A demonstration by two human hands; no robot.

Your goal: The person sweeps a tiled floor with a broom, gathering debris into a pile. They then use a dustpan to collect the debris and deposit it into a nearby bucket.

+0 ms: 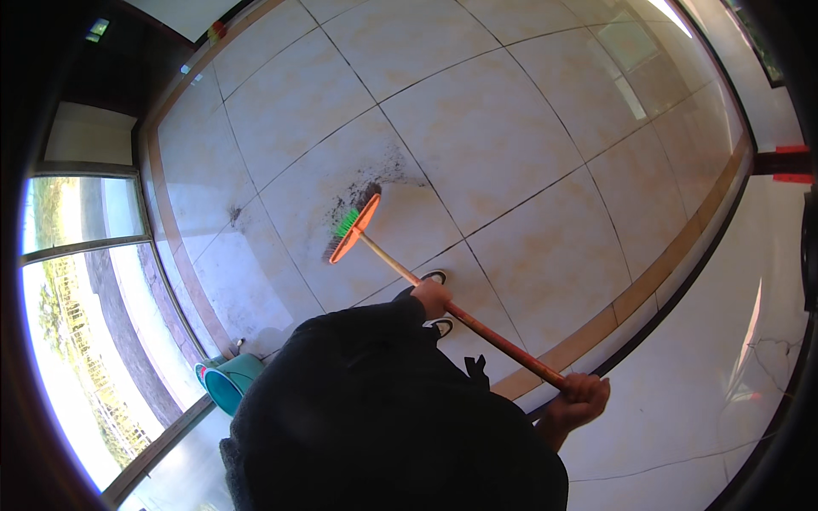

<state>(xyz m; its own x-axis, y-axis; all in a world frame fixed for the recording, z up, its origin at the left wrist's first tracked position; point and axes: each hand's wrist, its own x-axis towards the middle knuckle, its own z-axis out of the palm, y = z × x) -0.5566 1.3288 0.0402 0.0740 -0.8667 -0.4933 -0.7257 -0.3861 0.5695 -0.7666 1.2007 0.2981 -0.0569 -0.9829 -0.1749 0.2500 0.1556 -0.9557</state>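
Both my hands grip the handle of a broom. My left hand is closed around the middle of the broom handle, above my shoes. Farther up, my right hand is wrapped around the handle's upper end, beside the wall. The handle slants down to an orange broom head with green and dark bristles. Those bristles rest on the floor against a scattered streak of dark dirt. A smaller patch of dirt lies farther left.
Pale glossy tiles with dark joints cover the floor, edged by a tan border. Teal buckets stand by the window on the left. A white wall rises close on the right. A small red-and-yellow object sits by the far edge.
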